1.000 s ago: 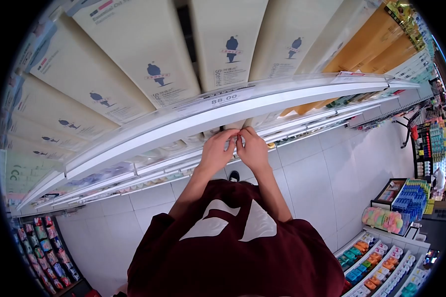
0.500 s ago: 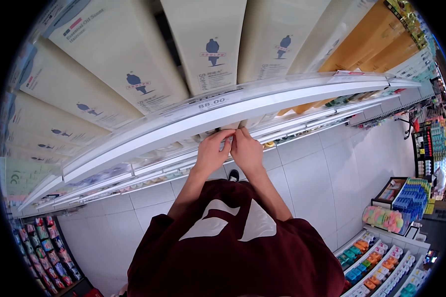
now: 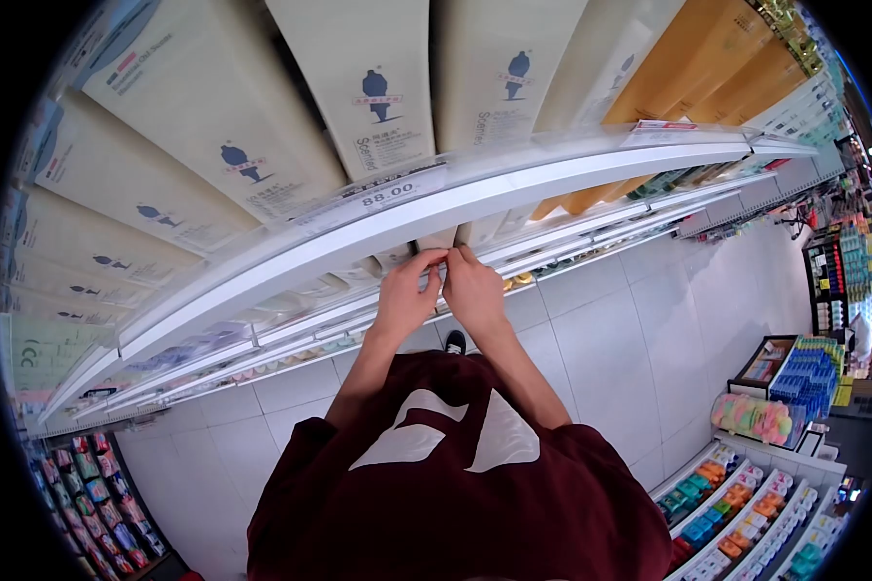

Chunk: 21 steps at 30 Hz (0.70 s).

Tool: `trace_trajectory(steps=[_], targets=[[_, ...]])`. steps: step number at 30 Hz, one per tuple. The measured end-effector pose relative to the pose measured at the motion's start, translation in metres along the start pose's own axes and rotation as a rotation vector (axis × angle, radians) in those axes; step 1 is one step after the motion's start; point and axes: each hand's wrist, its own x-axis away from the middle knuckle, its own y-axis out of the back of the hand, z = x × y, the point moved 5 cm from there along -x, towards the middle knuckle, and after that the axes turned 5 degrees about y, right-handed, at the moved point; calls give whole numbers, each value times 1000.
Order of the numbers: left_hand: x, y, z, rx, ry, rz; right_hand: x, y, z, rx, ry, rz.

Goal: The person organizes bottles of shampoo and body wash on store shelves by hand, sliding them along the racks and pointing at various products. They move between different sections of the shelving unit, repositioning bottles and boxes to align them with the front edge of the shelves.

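My left hand [image 3: 406,295] and my right hand [image 3: 474,292] are side by side at the front of a lower shelf, fingertips nearly meeting. Both have their fingers bent and pressed together; whatever they pinch, if anything, is hidden behind them. Just beyond the fingertips, a pale box [image 3: 438,239] shows partly under the upper shelf edge [image 3: 513,184]. Above it stand tall cream boxes [image 3: 363,58] printed with a dark blue figure. A price label [image 3: 389,197] reading 88.00 is on that shelf's front.
Orange boxes [image 3: 693,63] stand farther right on the upper shelf. Pale floor tiles [image 3: 601,329] lie below, with a shoe [image 3: 455,341] on them. Shelves of small colourful packs [image 3: 717,504] are at lower right, and a rack of packets [image 3: 97,494] at lower left.
The shelf and its boxes have shifted slightly left and up in view. Both hands have moved slightly left in the picture, still close together with fingers bent.
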Motion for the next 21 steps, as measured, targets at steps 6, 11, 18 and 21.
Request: trace_trajectory(steps=[6,11,18,21], targets=[[2,0,-1,17,-6,-14,0,0,-1,-1,11,-5],[5,-2,1,10,1,-16,3,-1,-3,-6,17,-12],[5,2,-5,1,-7,-21,2,1,-3,20,17,12],[13,7,-2,-18,-4,-32,6,2,-2,-38,18,4]])
